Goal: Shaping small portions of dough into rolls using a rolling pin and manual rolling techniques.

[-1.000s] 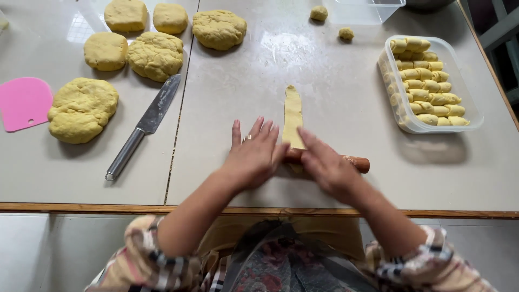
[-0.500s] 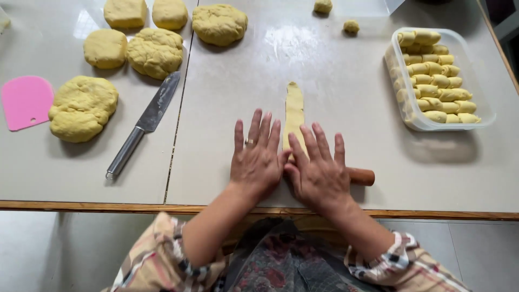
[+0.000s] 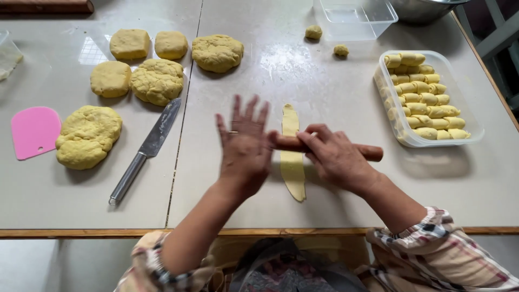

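A: Here, right hand (image 3: 334, 156) wrapped over the wooden rolling pin (image 3: 324, 147); left hand (image 3: 244, 145) lifted, fingers spread wide, holding nothing.

B: Dough strip (image 3: 292, 157)?

A: Flat on the table (image 3: 335, 92), under the pin, between both hands, lengthwise for thinning. Knife (image 3: 146, 151) left of the left hand; filled tray (image 3: 424, 100) beyond the right.

Person wearing a plaid shirt in cream, red and dark checks, sleeves pushed up the forearms, left hand (image 3: 246, 146) wearing a ring, right hand (image 3: 335, 157) bare, patterned dark apron showing below.
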